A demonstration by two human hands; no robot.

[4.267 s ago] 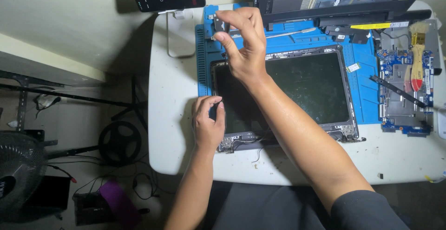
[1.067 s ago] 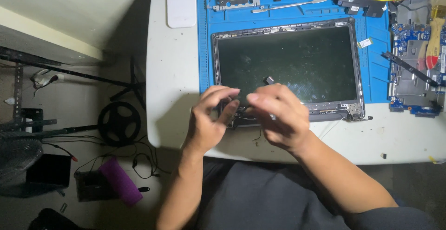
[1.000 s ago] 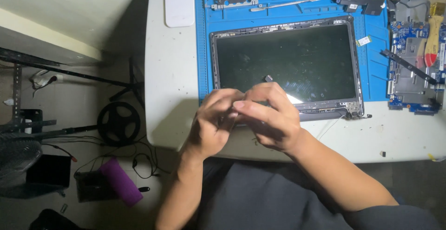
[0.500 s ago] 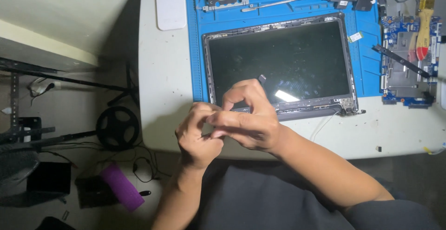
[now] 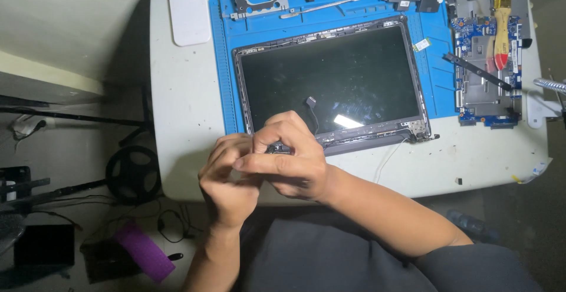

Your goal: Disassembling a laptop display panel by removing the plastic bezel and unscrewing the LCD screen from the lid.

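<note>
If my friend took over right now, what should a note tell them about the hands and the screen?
Left hand: curled at the near left corner of the laptop screen panel, fingers pressed against the right hand; its grip is hidden.
Right hand: laid over the same corner, pinching at the panel's bottom edge; what it pinches is hidden.
Panel lies flat on the blue work mat, a small black cable loose on the glass.
Circuit board and brush sit at the right.
Done: panel is out and flat. Left: the corner under the hands.

Bare white bench left of the blue silicone mat; the dark laptop screen panel fills the middle, the green circuit board crowds the right, metal parts line the far edge.
</note>
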